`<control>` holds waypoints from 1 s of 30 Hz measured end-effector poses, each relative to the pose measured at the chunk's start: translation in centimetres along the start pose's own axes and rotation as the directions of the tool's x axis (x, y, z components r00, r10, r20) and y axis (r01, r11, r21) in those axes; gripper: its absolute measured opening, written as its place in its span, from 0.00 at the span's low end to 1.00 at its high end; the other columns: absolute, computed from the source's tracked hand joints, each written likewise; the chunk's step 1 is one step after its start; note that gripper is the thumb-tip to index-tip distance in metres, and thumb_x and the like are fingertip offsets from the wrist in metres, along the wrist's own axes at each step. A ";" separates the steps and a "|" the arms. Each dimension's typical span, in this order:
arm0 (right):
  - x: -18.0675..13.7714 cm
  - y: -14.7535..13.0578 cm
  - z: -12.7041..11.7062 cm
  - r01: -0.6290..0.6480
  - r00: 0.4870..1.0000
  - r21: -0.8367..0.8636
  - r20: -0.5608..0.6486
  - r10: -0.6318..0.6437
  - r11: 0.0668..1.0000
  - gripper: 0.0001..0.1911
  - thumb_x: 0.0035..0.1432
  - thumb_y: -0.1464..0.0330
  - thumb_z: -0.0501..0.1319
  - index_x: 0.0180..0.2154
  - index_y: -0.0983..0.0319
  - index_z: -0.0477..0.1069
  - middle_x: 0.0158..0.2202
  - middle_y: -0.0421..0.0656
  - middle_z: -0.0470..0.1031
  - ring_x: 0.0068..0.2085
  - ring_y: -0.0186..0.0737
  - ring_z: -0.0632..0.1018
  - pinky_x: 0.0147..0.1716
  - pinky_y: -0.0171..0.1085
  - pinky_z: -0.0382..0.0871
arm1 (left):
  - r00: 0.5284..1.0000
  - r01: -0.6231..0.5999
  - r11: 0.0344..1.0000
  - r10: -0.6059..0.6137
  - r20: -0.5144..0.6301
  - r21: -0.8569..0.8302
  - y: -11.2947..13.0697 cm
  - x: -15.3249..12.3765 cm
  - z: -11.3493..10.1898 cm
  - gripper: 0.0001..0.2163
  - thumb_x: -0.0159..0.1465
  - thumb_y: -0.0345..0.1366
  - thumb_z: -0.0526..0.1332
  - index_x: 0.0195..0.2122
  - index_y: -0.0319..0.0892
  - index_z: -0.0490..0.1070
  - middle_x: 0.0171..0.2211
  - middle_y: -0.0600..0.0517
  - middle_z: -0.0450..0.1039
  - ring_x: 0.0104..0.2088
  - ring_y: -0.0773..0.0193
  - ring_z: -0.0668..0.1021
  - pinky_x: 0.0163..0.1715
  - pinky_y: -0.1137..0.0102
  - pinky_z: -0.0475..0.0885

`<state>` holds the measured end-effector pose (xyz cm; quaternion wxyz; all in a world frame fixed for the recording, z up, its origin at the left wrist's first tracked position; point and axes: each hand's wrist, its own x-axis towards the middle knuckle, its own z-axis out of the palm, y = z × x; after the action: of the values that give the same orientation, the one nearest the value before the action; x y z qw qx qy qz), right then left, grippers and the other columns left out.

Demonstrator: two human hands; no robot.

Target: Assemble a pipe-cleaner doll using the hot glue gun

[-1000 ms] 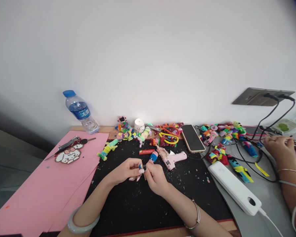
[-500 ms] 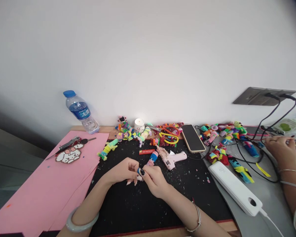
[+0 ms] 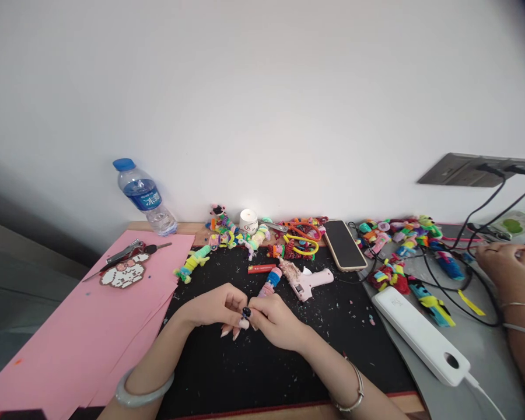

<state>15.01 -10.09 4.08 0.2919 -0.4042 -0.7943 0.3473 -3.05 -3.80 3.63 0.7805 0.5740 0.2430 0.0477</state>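
My left hand (image 3: 214, 307) and my right hand (image 3: 276, 321) meet over the black mat (image 3: 227, 373), fingers pinched together on a small dark piece (image 3: 245, 312) held between them. Part of it is hidden by the fingertips. Just beyond my hands lies a small pink-and-blue chenille figure (image 3: 270, 281). A pink glue gun (image 3: 304, 280) rests on the mat right of it, and a red lighter (image 3: 261, 268) lies behind.
Pink paper sheets (image 3: 91, 326) with keys and a bead charm (image 3: 123, 269) lie left. A water bottle (image 3: 142, 195), candle (image 3: 248, 221), scissors (image 3: 301, 230), phone (image 3: 343, 245) and chenille figures (image 3: 398, 251) line the back. A white power strip (image 3: 422, 335) and cables sit right, beside another person's hand (image 3: 503, 262).
My two hands have come slightly nearer to me and lower onto the mat, still pinched on the small piece. The other person's hand has shifted a little to the right.
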 end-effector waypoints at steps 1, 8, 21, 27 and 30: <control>0.0 -0.1 -0.1 0.003 0.999 0.024 0.039 -0.004 1.000 0.14 0.60 0.74 0.50 0.23 0.63 0.62 0.18 0.34 0.62 0.20 0.28 0.63 0.23 0.29 0.56 | 0.999 0.016 1.000 -0.015 0.037 -0.003 -0.1 0.0 -0.1 0.08 0.51 0.35 0.66 0.23 0.37 0.69 0.17 0.56 0.73 0.14 0.74 0.70 0.13 0.80 0.63; -0.1 -0.3 -0.7 -0.073 0.957 0.219 0.289 0.007 0.973 0.13 0.59 0.74 0.50 0.22 0.63 0.62 0.20 0.34 0.61 0.21 0.27 0.63 0.21 0.28 0.57 | 0.961 0.143 0.990 -0.140 0.238 0.006 -0.7 -0.2 -0.6 0.08 0.51 0.37 0.67 0.26 0.38 0.72 0.18 0.54 0.74 0.15 0.72 0.71 0.15 0.79 0.64; -0.2 0.2 -1.0 -0.313 0.841 0.575 0.538 -0.062 0.756 0.16 0.59 0.63 0.53 0.21 0.64 0.61 0.17 0.32 0.57 0.19 0.25 0.57 0.18 0.28 0.51 | 0.906 0.171 0.984 -0.174 0.385 0.043 0.5 -0.1 0.3 0.10 0.52 0.41 0.66 0.23 0.39 0.75 0.18 0.51 0.74 0.15 0.71 0.68 0.16 0.75 0.61; -0.9 1.1 -1.8 -0.281 0.891 0.601 0.454 -0.030 0.748 0.24 0.57 0.54 0.54 0.17 0.63 0.59 0.15 0.33 0.59 0.15 0.24 0.57 0.15 0.29 0.51 | 0.944 0.129 0.985 -0.087 0.319 -0.113 0.3 -1.4 -0.8 0.15 0.43 0.45 0.70 0.19 0.38 0.72 0.19 0.45 0.75 0.18 0.61 0.75 0.13 0.73 0.63; -0.7 1.3 -0.8 -0.236 0.958 0.545 0.267 0.100 0.804 0.18 0.59 0.61 0.54 0.22 0.65 0.66 0.16 0.34 0.61 0.17 0.26 0.59 0.17 0.29 0.52 | 0.987 -0.141 0.969 0.121 -0.107 -0.204 0.1 -0.9 -1.2 0.16 0.46 0.45 0.69 0.20 0.37 0.71 0.20 0.48 0.76 0.14 0.71 0.70 0.15 0.76 0.63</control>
<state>16.53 -9.91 3.42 0.2754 -0.3248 -0.6421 0.6374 -4.30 -2.99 3.77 0.8200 0.4998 0.2342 0.1517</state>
